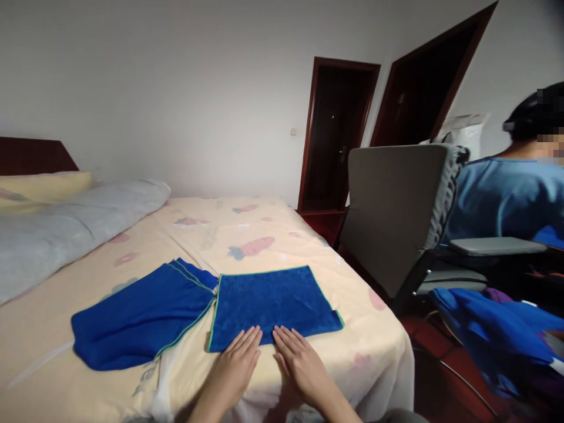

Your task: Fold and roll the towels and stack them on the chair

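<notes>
A blue towel with green edging [273, 299] lies spread on the bed, its near right corner slightly turned up. My left hand [242, 349] rests with fingers stretched out on its near edge, left of the middle. Beside it, a little to the right, my right hand [293, 346] lies flat on the same edge, fingers together and extended. Neither hand grips anything. To the left is a second blue cloth with green edging [145, 317], folded over and slightly rumpled, its right end meeting the towel's left edge.
The bed [220, 235] has a carrot-print sheet. A grey quilt [79, 217] and a yellow pillow [48, 188] lie at the left. On the right, a person in a blue shirt [506, 188] sits in a grey chair [392, 205], near a heap of blue cloth [493, 329].
</notes>
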Available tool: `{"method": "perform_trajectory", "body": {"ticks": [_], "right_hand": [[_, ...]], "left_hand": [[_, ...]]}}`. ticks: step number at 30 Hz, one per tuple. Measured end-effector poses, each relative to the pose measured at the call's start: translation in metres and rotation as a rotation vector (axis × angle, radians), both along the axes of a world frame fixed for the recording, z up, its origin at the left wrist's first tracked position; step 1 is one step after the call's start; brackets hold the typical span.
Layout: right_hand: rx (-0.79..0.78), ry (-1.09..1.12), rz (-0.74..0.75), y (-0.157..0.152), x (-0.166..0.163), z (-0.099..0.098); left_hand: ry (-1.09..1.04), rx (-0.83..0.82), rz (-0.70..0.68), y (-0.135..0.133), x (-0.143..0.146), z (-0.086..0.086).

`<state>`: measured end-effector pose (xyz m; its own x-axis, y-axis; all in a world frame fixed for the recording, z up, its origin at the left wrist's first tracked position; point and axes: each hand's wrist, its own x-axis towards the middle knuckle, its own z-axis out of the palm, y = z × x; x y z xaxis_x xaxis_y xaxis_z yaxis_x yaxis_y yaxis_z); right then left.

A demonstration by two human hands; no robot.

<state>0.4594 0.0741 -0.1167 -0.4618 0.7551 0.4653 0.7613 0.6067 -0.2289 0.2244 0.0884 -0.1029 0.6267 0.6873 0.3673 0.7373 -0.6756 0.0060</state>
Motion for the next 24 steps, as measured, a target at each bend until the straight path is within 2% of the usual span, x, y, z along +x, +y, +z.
{"method": "perform_trajectory", "body": {"ticks": [4,7,12,16,19,24], "right_hand": [[-0.066,-0.050,-0.005,0.001,0.035,0.005],[-0.151,-0.027,-0.055,0.007,0.059,0.012],[-0.275,0.005,-0.090,0.022,0.082,0.026],[-0.259,0.020,-0.171,0.035,0.099,0.034],[-0.229,0.034,-0.219,0.043,0.112,0.035],[-0.226,0.033,-0.326,0.052,0.126,0.032]], "left_hand": [[-0.022,0.007,0.044,0.002,-0.018,-0.009],[-0.042,0.007,0.091,0.002,-0.018,-0.008],[-0.109,-0.057,0.167,0.015,-0.015,0.019],[-0.157,-0.166,0.267,0.033,-0.026,0.036],[-0.181,-0.241,0.292,0.041,-0.039,0.035],[-0.274,-0.281,0.239,0.046,-0.056,0.023]]}}
